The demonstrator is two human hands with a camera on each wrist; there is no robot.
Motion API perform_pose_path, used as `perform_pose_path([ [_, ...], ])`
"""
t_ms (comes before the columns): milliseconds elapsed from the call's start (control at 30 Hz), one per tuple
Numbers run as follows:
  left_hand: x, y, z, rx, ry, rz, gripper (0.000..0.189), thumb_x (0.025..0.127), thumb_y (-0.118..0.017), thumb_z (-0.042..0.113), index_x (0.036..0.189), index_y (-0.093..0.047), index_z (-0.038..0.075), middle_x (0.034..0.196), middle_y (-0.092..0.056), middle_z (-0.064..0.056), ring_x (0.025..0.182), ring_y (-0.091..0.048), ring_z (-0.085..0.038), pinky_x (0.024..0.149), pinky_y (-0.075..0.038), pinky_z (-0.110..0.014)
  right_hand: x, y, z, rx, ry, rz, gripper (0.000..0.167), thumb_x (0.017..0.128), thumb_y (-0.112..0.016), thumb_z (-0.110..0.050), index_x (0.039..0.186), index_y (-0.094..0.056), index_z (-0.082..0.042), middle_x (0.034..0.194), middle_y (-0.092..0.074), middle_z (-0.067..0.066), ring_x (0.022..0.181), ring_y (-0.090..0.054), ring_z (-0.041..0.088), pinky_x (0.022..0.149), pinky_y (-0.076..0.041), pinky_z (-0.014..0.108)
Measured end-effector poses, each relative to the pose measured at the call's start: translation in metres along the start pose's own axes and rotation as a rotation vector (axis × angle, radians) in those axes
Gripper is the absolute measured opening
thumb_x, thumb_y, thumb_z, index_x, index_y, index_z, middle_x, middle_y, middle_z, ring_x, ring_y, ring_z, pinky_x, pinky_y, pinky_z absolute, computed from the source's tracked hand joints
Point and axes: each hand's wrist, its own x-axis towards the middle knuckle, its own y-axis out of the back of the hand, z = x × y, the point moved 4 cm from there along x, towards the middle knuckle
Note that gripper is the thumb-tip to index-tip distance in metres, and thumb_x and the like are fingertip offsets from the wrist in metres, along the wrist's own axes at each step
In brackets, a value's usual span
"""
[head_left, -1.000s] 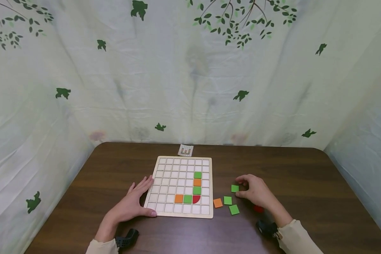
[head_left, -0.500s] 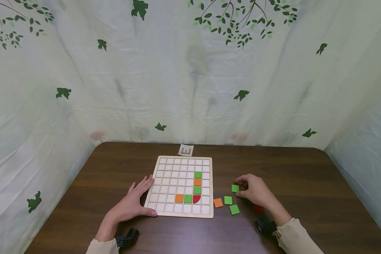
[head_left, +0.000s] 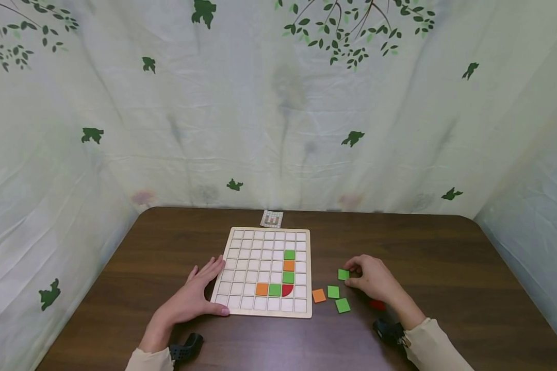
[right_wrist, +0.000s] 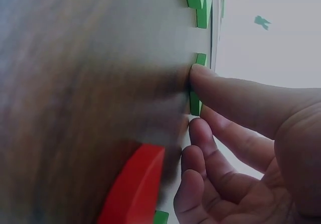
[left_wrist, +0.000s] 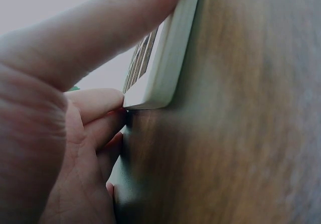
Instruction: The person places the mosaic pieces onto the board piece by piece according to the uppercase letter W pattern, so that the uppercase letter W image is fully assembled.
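My left hand (head_left: 192, 294) steadies a white grid board (head_left: 308, 273), its fingers stretched along the left edge and the thumb on the near-left corner. In the left wrist view the thumb (left_wrist: 100, 30) crosses over the board's rim (left_wrist: 173, 63). Green, orange and red pieces sit in some cells, forming an L shape. To the right, my right hand (head_left: 373, 278) pinches a square green tile (head_left: 343, 274) between thumb and index finger, low at the tabletop. The right wrist view has the thumb (right_wrist: 220, 86) against that tile's edge (right_wrist: 195, 103).
Between board and right hand lie an orange tile (head_left: 318, 296) and two green tiles, one (head_left: 333, 292) above the other (head_left: 342, 305). A red piece (head_left: 377, 305) is partly hidden beneath the right wrist. A small printed card (head_left: 272, 219) lies behind the board on the brown table (head_left: 422, 247).
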Motion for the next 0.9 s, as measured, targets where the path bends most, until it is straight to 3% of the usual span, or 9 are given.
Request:
perform_pose_path([
  [267,0.0,-0.001,0.0,-0.001,0.001,-0.001,0.115,0.069,-0.09,0.046,0.155,-0.031,-0.005,0.162,-0.026,-0.021,0.15,-0.015,-0.044,0.114,0.0,-0.069,0.0,-0.002,0.0,-0.01,-0.032,0.008,0.021,0.085,-0.081,-0.011,0.105,-0.073,-0.01,0.097,-0.066,-0.002,0.09,-0.059,0.017,0.082,-0.053,0.041],
  [600,0.001,-0.001,-0.003,-0.002,0.003,-0.003,0.116,0.069,-0.09,0.046,0.155,-0.031,-0.004,0.163,-0.025,-0.02,0.15,-0.015,-0.044,0.114,0.0,-0.069,-0.003,-0.002,-0.01,-0.025,0.043,0.072,0.022,0.084,-0.081,-0.011,0.105,-0.074,-0.011,0.101,-0.068,0.0,0.091,-0.061,0.017,0.081,-0.053,0.04],
  [900,0.001,-0.001,-0.003,-0.009,0.003,-0.01,0.116,0.07,-0.09,0.046,0.156,-0.029,-0.004,0.164,-0.023,-0.019,0.151,-0.014,-0.044,0.114,0.0,-0.069,-0.004,-0.009,-0.022,-0.029,0.023,0.084,0.022,0.085,-0.081,-0.013,0.106,-0.074,-0.011,0.105,-0.068,0.002,0.094,-0.062,0.018,0.083,-0.054,0.042],
])
